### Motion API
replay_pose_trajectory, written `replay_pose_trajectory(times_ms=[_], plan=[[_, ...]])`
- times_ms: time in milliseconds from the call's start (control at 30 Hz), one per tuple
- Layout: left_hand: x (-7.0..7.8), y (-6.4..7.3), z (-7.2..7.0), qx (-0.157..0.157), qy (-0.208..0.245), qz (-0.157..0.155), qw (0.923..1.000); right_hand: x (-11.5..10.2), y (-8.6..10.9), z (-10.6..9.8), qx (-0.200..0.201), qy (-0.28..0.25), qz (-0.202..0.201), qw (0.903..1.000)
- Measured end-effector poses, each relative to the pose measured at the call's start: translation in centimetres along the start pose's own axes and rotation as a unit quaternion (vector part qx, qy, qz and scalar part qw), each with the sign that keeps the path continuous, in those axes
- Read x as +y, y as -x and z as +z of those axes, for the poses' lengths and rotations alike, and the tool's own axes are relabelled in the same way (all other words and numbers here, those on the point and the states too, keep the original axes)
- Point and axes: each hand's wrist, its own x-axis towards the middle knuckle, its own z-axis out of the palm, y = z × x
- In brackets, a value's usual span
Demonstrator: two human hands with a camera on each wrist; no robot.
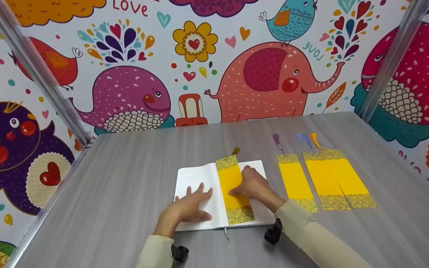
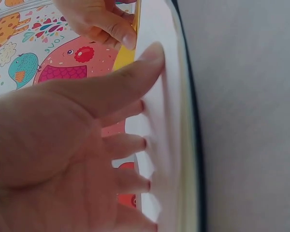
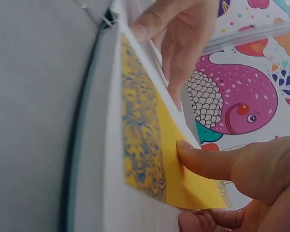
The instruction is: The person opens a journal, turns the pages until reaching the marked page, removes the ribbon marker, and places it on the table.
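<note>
An open notebook (image 1: 199,173) with blank white pages lies on the table. Across its right page, close to the fold, lies a yellow bookmark (image 1: 228,180) with patterned gold ends and a dark gold tassel (image 1: 235,150) at the far end. My right hand (image 1: 253,183) holds this bookmark at its right long edge; in the right wrist view the thumb (image 3: 203,159) is on its face and the other fingers are curled at the edge. With fingers spread, my left hand (image 1: 190,204) rests on the left page, its fingertips touching the paper in the left wrist view.
Right of the notebook lies another yellow bookmark (image 1: 294,178) with a purple tassel. Beside it, two more bookmarks (image 1: 333,173) lie edge to edge, with blue and orange tassels. A thin ribbon (image 1: 226,238) hangs from the notebook's near edge. Patterned wall panels (image 1: 192,82) border the grey table (image 1: 125,178).
</note>
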Motion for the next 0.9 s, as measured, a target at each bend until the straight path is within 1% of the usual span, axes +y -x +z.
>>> replay_pose_trajectory(times_ms=[133,200,267,367,467,567,700,800,900], plan=[[0.0,-0.1,0.0,0.000,-0.003,-0.003,1.0000,0.0,0.5,0.3,0.030,0.015,-0.022,0.9992],[0.0,-0.2,0.0,0.000,-0.004,-0.002,1.0000,0.1,0.7,0.4,0.032,0.010,-0.026,0.9991],[0.0,-0.1,0.0,0.000,-0.003,-0.001,1.0000,0.4,0.8,0.4,0.026,-0.008,-0.023,0.9994],[-0.1,-0.1,0.1,0.001,0.001,-0.001,1.0000,0.8,0.9,0.3,0.006,-0.045,-0.016,0.9989],[-0.2,0.0,0.1,0.003,0.006,-0.003,1.0000,1.3,0.9,0.0,-0.017,-0.081,-0.018,0.9964],[-0.1,0.1,0.1,0.003,0.007,0.000,1.0000,1.8,0.9,-0.4,-0.032,-0.119,-0.024,0.9920],[-0.1,0.1,0.0,0.003,0.009,0.004,0.9999,2.4,1.0,-1.1,-0.034,-0.158,-0.041,0.9860],[0.0,0.2,0.0,0.005,0.008,0.007,0.9999,2.8,1.1,-1.7,-0.026,-0.174,-0.062,0.9824],[0.0,0.2,0.0,0.007,0.008,0.013,0.9999,3.3,1.2,-2.5,-0.018,-0.196,-0.071,0.9780]])
